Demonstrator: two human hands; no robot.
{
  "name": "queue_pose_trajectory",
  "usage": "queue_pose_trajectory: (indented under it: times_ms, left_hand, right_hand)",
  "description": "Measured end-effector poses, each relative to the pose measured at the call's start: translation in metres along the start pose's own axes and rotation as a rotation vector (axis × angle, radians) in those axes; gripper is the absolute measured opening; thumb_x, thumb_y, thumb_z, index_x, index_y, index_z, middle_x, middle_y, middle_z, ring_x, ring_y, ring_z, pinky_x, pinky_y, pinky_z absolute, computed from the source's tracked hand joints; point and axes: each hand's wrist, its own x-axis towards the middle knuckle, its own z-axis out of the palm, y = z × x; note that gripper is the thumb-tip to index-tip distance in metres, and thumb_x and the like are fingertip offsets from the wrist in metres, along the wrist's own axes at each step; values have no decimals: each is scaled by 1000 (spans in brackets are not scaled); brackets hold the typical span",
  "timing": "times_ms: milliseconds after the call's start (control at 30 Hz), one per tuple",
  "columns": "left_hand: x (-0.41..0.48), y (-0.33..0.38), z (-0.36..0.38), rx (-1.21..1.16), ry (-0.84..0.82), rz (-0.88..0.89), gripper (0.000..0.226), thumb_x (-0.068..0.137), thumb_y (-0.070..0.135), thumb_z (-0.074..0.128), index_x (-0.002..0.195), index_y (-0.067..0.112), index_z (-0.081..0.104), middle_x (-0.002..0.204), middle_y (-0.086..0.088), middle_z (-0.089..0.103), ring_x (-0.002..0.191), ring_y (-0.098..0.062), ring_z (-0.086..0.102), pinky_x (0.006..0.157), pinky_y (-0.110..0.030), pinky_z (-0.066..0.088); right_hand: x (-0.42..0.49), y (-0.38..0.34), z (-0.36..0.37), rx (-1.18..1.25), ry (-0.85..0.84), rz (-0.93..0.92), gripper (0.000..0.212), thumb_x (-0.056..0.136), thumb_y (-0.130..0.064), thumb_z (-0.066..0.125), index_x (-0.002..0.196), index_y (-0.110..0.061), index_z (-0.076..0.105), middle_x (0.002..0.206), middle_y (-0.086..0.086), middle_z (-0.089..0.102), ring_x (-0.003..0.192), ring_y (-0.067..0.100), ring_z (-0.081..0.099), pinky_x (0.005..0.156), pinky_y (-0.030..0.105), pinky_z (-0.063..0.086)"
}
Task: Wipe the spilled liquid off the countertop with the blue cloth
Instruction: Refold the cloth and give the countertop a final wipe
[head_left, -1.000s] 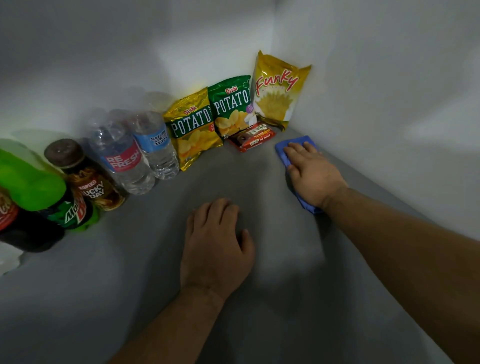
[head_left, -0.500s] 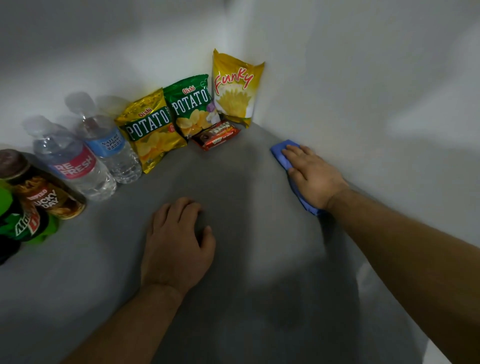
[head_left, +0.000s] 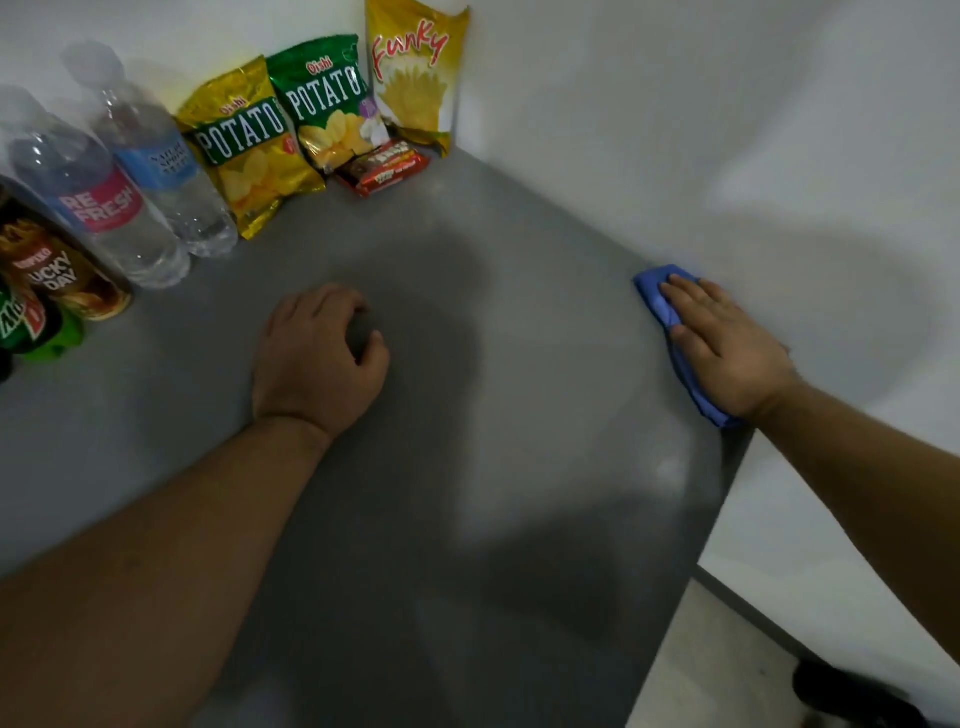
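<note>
The blue cloth (head_left: 655, 294) lies flat on the grey countertop (head_left: 519, 364), right against the white wall on the right. My right hand (head_left: 727, 348) presses down on it with fingers spread, covering most of it; blue shows past the fingertips and at the wrist. My left hand (head_left: 319, 358) rests near the middle of the counter with fingers curled and nothing in it. A faint wet sheen (head_left: 670, 470) shows on the counter just below the cloth.
Along the back wall stand two water bottles (head_left: 130, 208), a brown coffee bottle (head_left: 62, 275), a green soda bottle (head_left: 31, 327), three snack bags (head_left: 322, 104) and a red chocolate bar (head_left: 384, 167). The counter's right front edge (head_left: 691, 571) drops to the floor.
My right hand has slid the cloth along the right wall, away from the back corner toward me. My left hand's fingers have curled in. The camera has shifted, so the bottles sit farther left.
</note>
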Motion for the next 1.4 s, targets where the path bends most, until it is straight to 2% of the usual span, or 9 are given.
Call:
queue_pose_trajectory:
  times_ms: [300,533,700,800,967,1033,1233,1300,1400]
  left_hand:
    - [-60,44,-9,-75,41,87,32,86,29,62,111,9,65,121,-11,67,112,-36,60,102,-44,43]
    - [-124,74,-15,-270,75,42,27,86,22,62,110,11,65,119,-6,68,110,-30,62,101,-44,48]
    - [-162,79,-18,-284,82,-44,26,88,21,61,111,13,66,119,-4,69,111,-26,61,102,-40,47]
    - [-187,78,-23,-285,71,-111,25,88,21,59,111,13,65,117,-4,68,110,-25,62,101,-41,49]
    - [-234,68,-38,-269,108,-241,25,87,14,59,111,11,66,117,-5,68,110,-20,58,101,-23,39]
    - [-250,61,-47,-277,114,-313,24,89,7,63,112,13,66,119,-3,67,111,-21,57,100,-20,36]
    - [-275,34,-77,-314,191,-450,25,91,1,63,112,14,67,120,1,66,118,-20,58,104,-25,41]
    - [-277,22,-85,-339,212,-475,25,93,2,60,113,15,67,120,5,64,119,-19,58,105,-31,44]
    - [-280,6,-96,-378,231,-511,27,95,4,58,117,17,66,122,4,64,120,-18,58,104,-34,46]
  right_hand:
    - [-34,4,10,-37,35,58,52,111,-30,37,159,-10,33,168,12,27,156,38,18,127,48,13]
    - [-109,-79,25,-48,-98,-134,63,103,-41,28,161,-18,29,169,5,25,157,34,16,125,52,17]
    - [-174,-141,58,-114,-182,-284,59,107,-50,17,163,-33,6,172,-10,1,158,18,-11,128,42,-4]
    - [-198,-164,70,-70,-211,-323,59,107,-51,16,162,-37,2,171,-14,-4,156,14,-21,124,40,-13]
    - [-228,-193,83,-63,-287,-438,59,107,-54,11,161,-40,-8,170,-16,-11,152,12,-31,123,41,-18]
    - [-244,-209,91,-66,-314,-505,60,107,-53,14,162,-38,-4,171,-14,-8,154,14,-27,125,43,-19]
    - [-285,-261,112,-98,-339,-714,59,107,-48,34,163,-33,20,170,-10,17,159,24,7,121,45,5]
    - [-278,-271,115,-116,-349,-726,58,108,-47,33,163,-34,20,170,-11,16,159,23,5,123,45,2]
    - [-255,-295,121,-102,-373,-756,57,109,-48,21,163,-37,7,171,-14,0,158,18,-14,127,44,-11]
